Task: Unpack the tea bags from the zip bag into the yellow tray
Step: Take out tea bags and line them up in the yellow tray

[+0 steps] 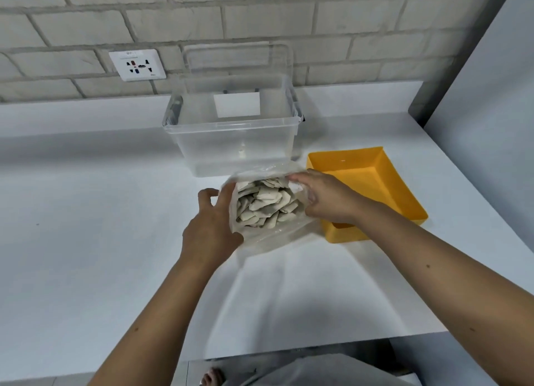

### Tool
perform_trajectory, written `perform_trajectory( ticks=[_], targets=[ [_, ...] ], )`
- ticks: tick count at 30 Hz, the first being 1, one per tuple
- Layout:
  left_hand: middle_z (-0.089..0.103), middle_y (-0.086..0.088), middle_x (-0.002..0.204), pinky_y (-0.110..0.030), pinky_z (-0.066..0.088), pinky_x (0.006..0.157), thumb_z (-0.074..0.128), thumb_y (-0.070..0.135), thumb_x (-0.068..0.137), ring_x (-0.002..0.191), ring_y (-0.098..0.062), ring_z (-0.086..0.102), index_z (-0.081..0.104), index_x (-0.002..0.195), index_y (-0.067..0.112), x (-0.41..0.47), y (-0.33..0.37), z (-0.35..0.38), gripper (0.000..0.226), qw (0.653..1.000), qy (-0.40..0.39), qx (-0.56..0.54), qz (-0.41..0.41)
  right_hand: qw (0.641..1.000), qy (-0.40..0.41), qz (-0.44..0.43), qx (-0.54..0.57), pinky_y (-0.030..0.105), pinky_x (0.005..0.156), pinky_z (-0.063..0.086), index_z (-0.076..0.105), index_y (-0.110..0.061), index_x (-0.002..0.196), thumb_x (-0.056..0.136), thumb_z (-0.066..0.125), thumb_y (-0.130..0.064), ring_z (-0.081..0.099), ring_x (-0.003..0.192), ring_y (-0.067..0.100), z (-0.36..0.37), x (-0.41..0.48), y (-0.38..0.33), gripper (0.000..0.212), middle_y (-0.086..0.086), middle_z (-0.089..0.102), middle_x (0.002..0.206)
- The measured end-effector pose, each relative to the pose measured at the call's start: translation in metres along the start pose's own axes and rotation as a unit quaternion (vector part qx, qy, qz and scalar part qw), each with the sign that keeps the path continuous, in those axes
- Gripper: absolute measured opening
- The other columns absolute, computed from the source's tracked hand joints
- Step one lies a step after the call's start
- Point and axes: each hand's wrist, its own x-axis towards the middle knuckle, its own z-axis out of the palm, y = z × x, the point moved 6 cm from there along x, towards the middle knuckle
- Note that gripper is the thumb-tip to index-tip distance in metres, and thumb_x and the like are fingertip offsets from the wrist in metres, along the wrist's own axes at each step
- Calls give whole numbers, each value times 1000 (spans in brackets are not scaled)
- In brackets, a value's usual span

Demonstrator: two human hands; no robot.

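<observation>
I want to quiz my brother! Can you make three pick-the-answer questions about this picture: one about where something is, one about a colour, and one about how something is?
1. Where is the yellow tray compared with the zip bag?
A. left of it
B. right of it
C. on top of it

2. What colour is the table?
A. white
B. brown
C. black

3. How is the yellow tray?
A. full to the top
B. upside down
C. open side up, nothing showing inside

Answers:
1 B, the tray sits on the table to the bag's right.
2 A, the tabletop is plain white.
3 C, its visible floor is bare, and the tea bags are inside the zip bag.
</observation>
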Motion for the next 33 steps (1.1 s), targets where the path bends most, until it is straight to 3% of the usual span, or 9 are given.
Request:
perform_trajectory(
  ticks=[5, 9, 15, 18, 21, 23, 26, 29, 33],
  targets=[
    [23, -1, 148, -30, 43, 59, 79, 22, 75, 69, -27, 56, 8, 154, 38, 2, 7, -5, 107, 1000, -4, 12, 13, 999, 41, -17, -7, 15, 83, 33, 42, -22, 144, 78, 69, -3, 50, 118, 16, -1, 6, 0, 74, -1, 44, 141],
    [26, -2, 149, -34, 49, 64, 79, 21, 75, 80, -29, 59, 5, 155, 38, 5, 10, -6, 110, 1000, -9, 7, 26, 997, 62, -34, 20, 16, 89, 38, 46, -18, 142, 82, 61, 4, 49, 120, 11, 0, 5, 3, 66, 0, 49, 137],
    [25, -4, 149, -32, 44, 63, 76, 23, 78, 84, -30, 60, -3, 156, 38, 5, 11, 1, 112, 997, -27, 59, 40, 997, 62, -27, -35, 35, 99, 43, 43, -21, 143, 83, 65, -9, 50, 124, 18, 10, 4, 7, 65, -1, 48, 139],
    [23, -3, 155, -33, 46, 70, 75, 28, 80, 97, -32, 63, 15, 156, 35, 6, 7, -7, 97, 999, -10, 48, 18, 992, 102, -22, -68, 39, 108, 32, 52, -32, 136, 83, 71, -27, 40, 132, 23, 9, 4, 5, 57, 0, 47, 141],
    [43, -5, 146, -39, 47, 89, 78, 25, 79, 113, -32, 54, 62, 130, 27, -1, 20, -24, 54, 984, 148, -31, 95, 966, 206, -60, -142, 48, 116, 11, 69, -43, 110, 83, 69, -45, 18, 145, 29, 1, -1, -11, 27, -1, 41, 149],
    [56, -1, 122, -29, 41, 84, 76, 19, 82, 106, -25, 51, 72, 106, 23, -8, 28, -31, 25, 961, 236, -79, 119, 946, 247, -85, -190, 56, 116, 6, 74, -41, 93, 81, 70, -48, 13, 148, 32, 2, -2, -28, 14, 1, 37, 153],
    [54, 10, 98, -13, 30, 69, 70, 13, 86, 93, -9, 46, 73, 96, 24, -14, 33, -28, 15, 950, 257, -153, 87, 942, 207, -54, -261, 62, 115, -1, 75, -39, 84, 77, 71, -49, -2, 149, 33, 14, 10, -38, 13, 4, 18, 161],
    [63, 10, 94, -22, 38, 72, 69, 15, 87, 85, -13, 55, 73, 98, 26, -14, 32, -21, 16, 954, 256, -131, 88, 942, 163, -16, -294, 64, 113, -6, 74, -40, 84, 75, 70, -54, -13, 148, 34, 21, 18, -35, 17, 4, 5, 163],
    [69, 14, 89, -20, 44, 62, 65, 16, 90, 60, -8, 55, 73, 100, 28, -12, 25, -18, 18, 957, 194, -212, 44, 943, 167, -52, -285, 65, 113, -6, 73, -35, 73, 79, 68, -47, -8, 149, 31, 22, 19, -34, 14, 3, 15, 162]
  ],
)
